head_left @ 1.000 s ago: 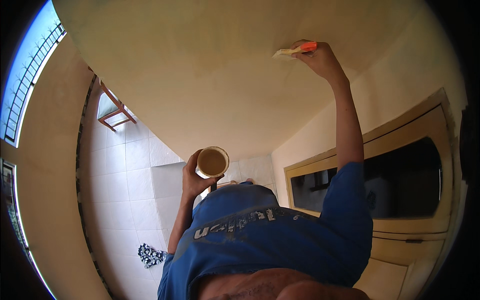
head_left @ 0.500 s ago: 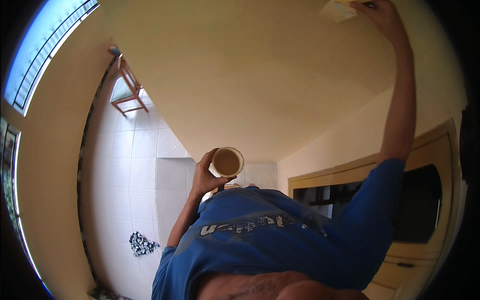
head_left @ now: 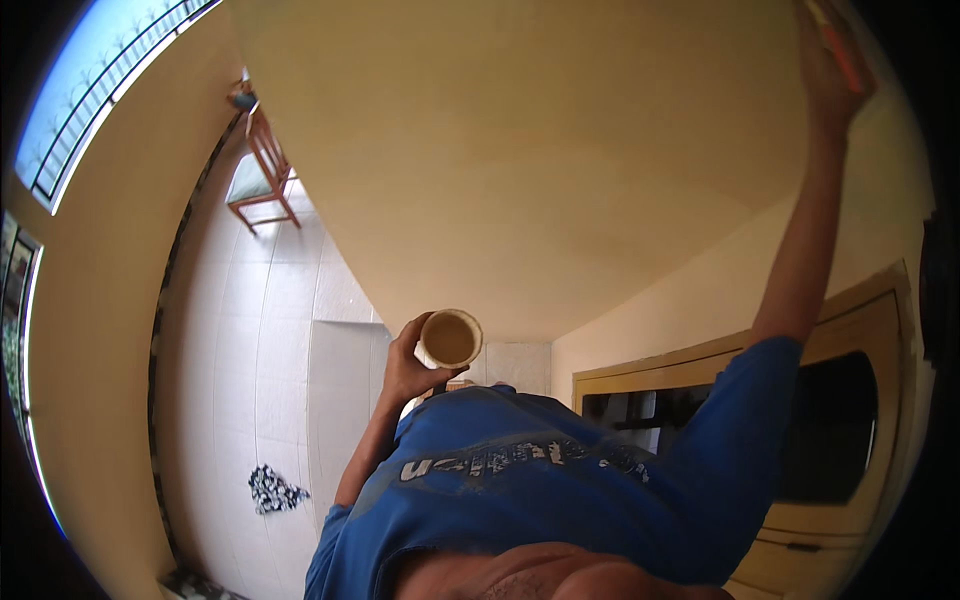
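My left hand point(head_left: 408, 362) is closed around a pale cup point(head_left: 476, 318) in front of my chest. The cup is upright with its mouth showing, and a beige-brown liquid point(head_left: 449, 342) is inside. My right arm reaches far up to the upper right. There my right hand point(head_left: 832, 85) is closed on a flat tool with an orange-red strip point(head_left: 843, 58); its pale part runs toward the picture's rim and its kind cannot be made out. The hand is up near the beige wall point(head_left: 520, 150), but whether the tool touches it cannot be told.
A wooden cabinet point(head_left: 800, 545) with dark panels stands at my right, below the raised arm. On the tiled floor point(head_left: 280, 340) at left lie a black-and-white cloth point(head_left: 275, 491) and, farther off, a wooden chair point(head_left: 265, 185). Barred windows point(head_left: 110, 90) are at far left.
My right hand has moved right and a little down along the upper wall, turning the tool so its orange-red strip shows. The cup in my left hand has barely shifted.
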### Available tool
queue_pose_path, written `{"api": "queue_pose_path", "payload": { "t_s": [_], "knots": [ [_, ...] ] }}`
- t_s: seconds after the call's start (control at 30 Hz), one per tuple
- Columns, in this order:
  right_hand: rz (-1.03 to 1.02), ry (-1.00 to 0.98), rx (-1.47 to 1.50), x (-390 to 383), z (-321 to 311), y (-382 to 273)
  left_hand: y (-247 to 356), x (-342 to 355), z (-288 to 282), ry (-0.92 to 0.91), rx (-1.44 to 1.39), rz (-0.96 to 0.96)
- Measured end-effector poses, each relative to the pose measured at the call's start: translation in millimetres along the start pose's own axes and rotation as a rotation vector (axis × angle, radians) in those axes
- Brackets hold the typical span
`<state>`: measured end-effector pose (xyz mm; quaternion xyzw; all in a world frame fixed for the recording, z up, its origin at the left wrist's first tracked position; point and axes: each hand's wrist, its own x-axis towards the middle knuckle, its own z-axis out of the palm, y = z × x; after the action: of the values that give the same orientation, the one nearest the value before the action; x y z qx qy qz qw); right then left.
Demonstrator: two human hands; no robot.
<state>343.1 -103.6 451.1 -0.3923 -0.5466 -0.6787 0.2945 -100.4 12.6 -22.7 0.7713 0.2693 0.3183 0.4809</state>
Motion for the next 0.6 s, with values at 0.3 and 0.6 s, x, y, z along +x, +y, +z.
{"api": "queue_pose_path", "payload": {
  "t_s": [0.3, 0.6],
  "knots": [
    [0.126, -0.32, 0.098, -111, 7, -74, 0, 4, -3, -0.017, -0.02, 0.011],
    [0.539, -0.634, 0.348, -171, -48, -153, 5, 5, -10, -0.061, 0.004, 0.016]
  ]
}}
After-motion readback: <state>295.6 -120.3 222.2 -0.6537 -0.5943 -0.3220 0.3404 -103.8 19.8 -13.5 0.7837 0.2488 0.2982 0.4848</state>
